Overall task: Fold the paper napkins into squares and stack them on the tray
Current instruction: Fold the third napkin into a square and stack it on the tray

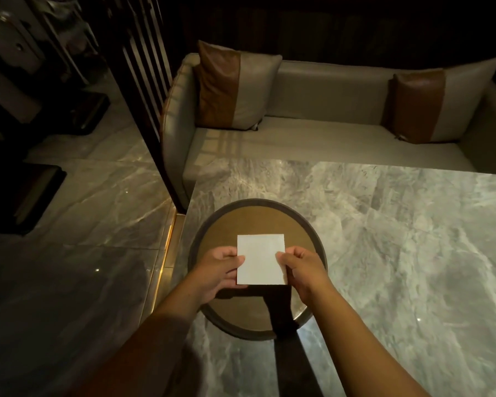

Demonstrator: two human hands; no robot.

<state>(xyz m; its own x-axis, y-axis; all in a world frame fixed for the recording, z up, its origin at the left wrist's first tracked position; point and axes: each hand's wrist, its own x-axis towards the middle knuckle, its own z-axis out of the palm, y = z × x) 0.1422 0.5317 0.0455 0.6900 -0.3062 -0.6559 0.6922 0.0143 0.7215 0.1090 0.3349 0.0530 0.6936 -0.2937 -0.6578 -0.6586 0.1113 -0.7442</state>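
Note:
A white paper napkin [260, 257], folded to a flat square, is held over the middle of a round brown tray [241, 216] with a dark rim. My left hand [219, 269] pinches the napkin's left edge. My right hand [301, 266] pinches its right edge. The napkin casts a dark shadow on the tray below it, so it hangs a little above the tray's surface. No other napkin shows on the tray.
The tray sits near the left edge of a grey marble table [398, 239]. Behind the table is a beige sofa [327, 133] with two brown and beige cushions. A dark slatted screen [143, 67] stands at the left, over a marble floor [83, 196].

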